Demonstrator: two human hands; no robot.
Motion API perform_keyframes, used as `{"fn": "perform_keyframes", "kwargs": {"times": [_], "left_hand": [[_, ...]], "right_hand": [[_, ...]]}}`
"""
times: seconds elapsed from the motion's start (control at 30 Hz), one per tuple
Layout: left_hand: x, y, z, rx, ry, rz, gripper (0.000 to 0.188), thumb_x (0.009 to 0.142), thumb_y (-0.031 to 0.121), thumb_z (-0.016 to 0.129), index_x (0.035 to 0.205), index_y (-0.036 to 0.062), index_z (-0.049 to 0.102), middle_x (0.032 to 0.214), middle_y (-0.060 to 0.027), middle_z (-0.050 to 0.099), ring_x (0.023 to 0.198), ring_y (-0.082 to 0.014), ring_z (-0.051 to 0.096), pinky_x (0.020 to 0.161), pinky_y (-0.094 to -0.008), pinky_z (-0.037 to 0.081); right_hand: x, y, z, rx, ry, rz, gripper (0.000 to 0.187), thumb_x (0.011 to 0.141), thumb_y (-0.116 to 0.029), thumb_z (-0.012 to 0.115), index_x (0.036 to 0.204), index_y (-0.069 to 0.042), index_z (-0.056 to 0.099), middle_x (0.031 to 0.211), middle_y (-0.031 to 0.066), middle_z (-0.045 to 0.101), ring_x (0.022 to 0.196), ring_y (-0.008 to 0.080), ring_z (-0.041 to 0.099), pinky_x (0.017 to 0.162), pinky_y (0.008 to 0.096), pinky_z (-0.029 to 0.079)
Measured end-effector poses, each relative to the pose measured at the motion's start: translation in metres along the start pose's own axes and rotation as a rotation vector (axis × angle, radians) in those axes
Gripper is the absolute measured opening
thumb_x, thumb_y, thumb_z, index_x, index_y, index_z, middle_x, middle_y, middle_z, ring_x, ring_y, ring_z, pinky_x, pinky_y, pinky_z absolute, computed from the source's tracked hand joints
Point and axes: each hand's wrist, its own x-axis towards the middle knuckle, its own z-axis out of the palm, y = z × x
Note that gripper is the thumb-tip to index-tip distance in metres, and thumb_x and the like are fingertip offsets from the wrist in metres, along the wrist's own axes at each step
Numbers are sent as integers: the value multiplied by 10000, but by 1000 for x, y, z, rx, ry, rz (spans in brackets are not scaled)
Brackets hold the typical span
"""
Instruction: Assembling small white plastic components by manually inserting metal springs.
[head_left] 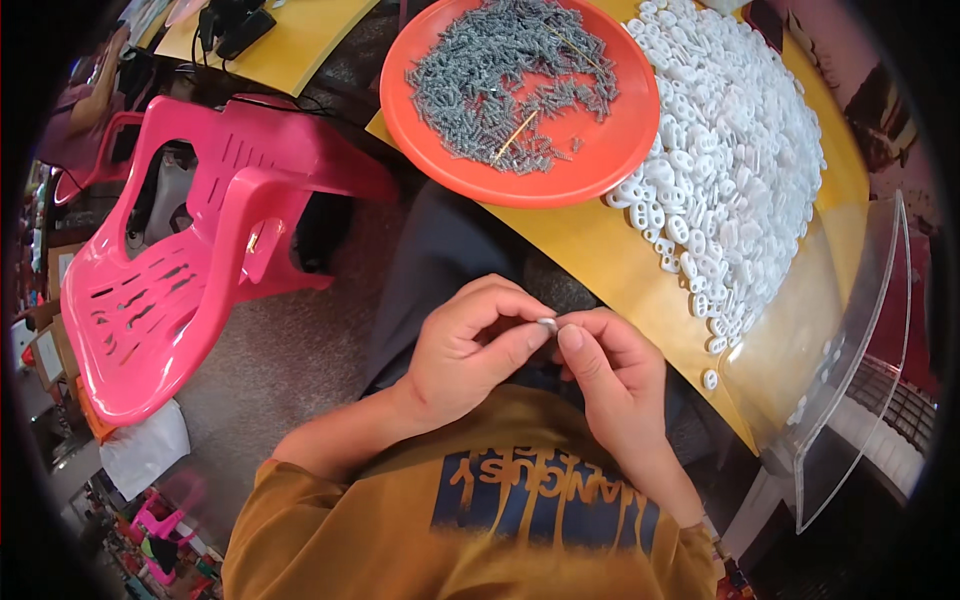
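Note:
Over my lap, my left hand (pixel 478 335) and my right hand (pixel 612 365) meet at the fingertips. Thumb and forefinger of each are pinched about a small pale, shiny piece (pixel 547 324); fingers cover most of it, so its kind cannot be made out. Beyond my hands, a red round tray (pixel 440 178) holds a loose heap of small grey coil springs (pixel 470 110). To its right spreads a large pile of white oval plastic cord locks (pixel 735 150), each with two holes. One stray cord lock (pixel 710 379) lies apart near the table's edge.
The yellow table (pixel 600 262) runs diagonally past my right hand. A clear plastic sheet (pixel 860 340) stands along its right end. Thin yellowish sticks (pixel 516 136) lie among the springs. A pink plastic chair (pixel 215 230) is at my left, below another yellow table (pixel 300 40) with black adapters.

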Motion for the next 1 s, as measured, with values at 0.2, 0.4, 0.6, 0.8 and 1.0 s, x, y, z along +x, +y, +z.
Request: {"fn": "perform_keyframes", "kwargs": {"times": [0.2,0.4,0.6,0.8,1.0], "left_hand": [[6,-11,-13,-252,88,-110,83,840,6,541,921,18,538,876,2,536,780,-41,511,682,-182,431],[11,-29,-10,157,3,64,76,782,20,594,855,2,580,803,-57,528,691,-116,518,610,-222,420],[15,-40,-18,139,-56,68,58,791,21,587,848,14,575,803,-69,532,677,-127,530,600,-238,432],[20,-39,-25,143,-93,95,58,792,19,585,847,17,569,769,-57,536,666,-132,529,594,-243,431],[25,-41,-25,111,-71,117,75,766,49,603,835,38,576,727,-58,507,642,-167,515,566,-265,418]], "right_hand": [[33,-50,7,-1010,271,-988,157,720,29,605,871,-12,590,748,100,561,685,263,535,606,316,410],[79,-87,17,-1490,256,-1037,120,683,-11,586,800,-35,599,788,75,555,801,254,514,747,350,364],[101,-86,23,-1583,174,-871,65,673,-25,574,726,-34,610,800,63,559,839,240,507,800,363,337],[106,-88,21,-1562,172,-851,154,672,-16,563,810,-51,622,837,67,565,872,242,509,816,361,333],[97,-91,21,-1573,132,-812,141,724,-6,532,831,-33,619,849,70,572,878,233,511,815,338,333]]}}
